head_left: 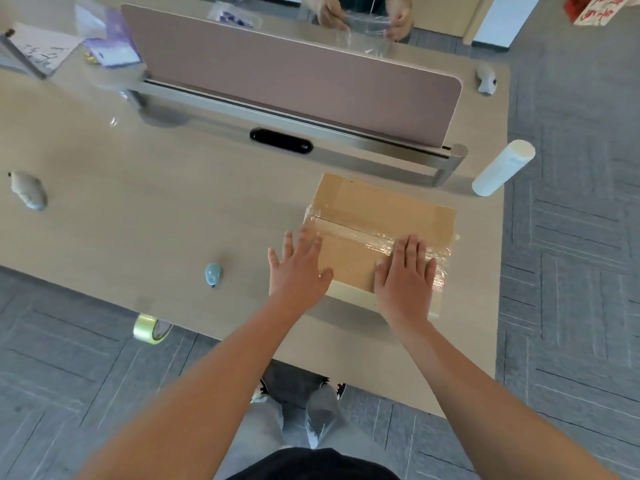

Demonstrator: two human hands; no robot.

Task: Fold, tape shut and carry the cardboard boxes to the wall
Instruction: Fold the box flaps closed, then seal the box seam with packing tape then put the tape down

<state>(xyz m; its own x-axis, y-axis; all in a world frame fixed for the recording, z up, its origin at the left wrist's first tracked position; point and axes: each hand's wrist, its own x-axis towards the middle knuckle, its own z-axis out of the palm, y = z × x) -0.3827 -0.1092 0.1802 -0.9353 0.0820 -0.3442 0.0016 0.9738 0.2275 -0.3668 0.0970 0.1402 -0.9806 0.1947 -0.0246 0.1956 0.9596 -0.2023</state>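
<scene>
One cardboard box (374, 233) sits on the bench (156, 216), in the right middle of the frame. Its flaps are closed, and one strip of clear tape (367, 237) runs across the top along the seam and down the right side.

Two hands reach for it from the bottom of the frame. The left hand (298, 271) is flat with its fingers spread, at the box's near left corner; its fingertips lie on the taped top. The right hand (405, 275) lies flat on the top near the right end, fingers straight and close together. Neither hand has a grip on anything; both are just flat and open.

One roll of tape (152, 329) hangs over the near edge of the bench at the lower left. There are three small grey-blue toys: one (27, 194) at the left edge, one (213, 274) left of the box, and one (486, 81) at the upper right. They are too blurry to say what they are. One white tube (502, 168) stands tilted at the right edge of the bench, near the box.

One pink divider (294, 88) stands across the bench. Behind it, at the top of the frame, two more hands (363, 15) of another person hold a clear plastic bag (367, 32); the rest of that person is cut off. Papers and bags (104, 46) lie at the upper left, partly hidden by the divider. At the bottom, the near person's legs and shoes (298, 393) show under the bench edge.
</scene>
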